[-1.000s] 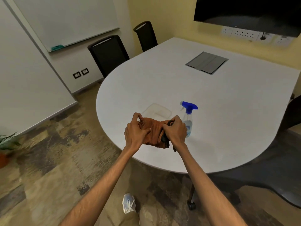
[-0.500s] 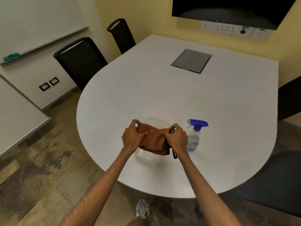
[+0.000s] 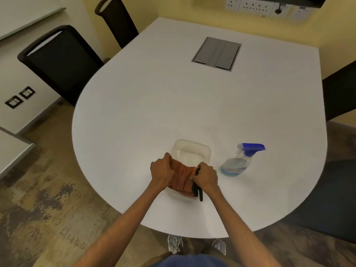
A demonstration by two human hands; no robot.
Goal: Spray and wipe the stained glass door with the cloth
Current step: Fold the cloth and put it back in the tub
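Observation:
An orange cloth [image 3: 181,178] is bunched between both hands above a clear plastic tub [image 3: 189,151] on the white table [image 3: 173,105]. My left hand [image 3: 161,173] grips the cloth's left end. My right hand [image 3: 206,176] grips its right end, where black straps [image 3: 197,189] hang down. A clear spray bottle [image 3: 238,164] with a blue trigger head stands upright on the table, a little to the right of my right hand, untouched. No glass door is in view.
Two black chairs [image 3: 63,60] stand at the table's left and far-left side, with dark chairs at the right edge. A grey cable hatch [image 3: 216,53] is set into the table's far part. Wall sockets line the yellow wall behind. My shoes show below the table's near edge.
I have stepped closer and the view has tilted down over the table. Both hands keep hold of the cloth, now lower over the tub. The bottle has not moved.

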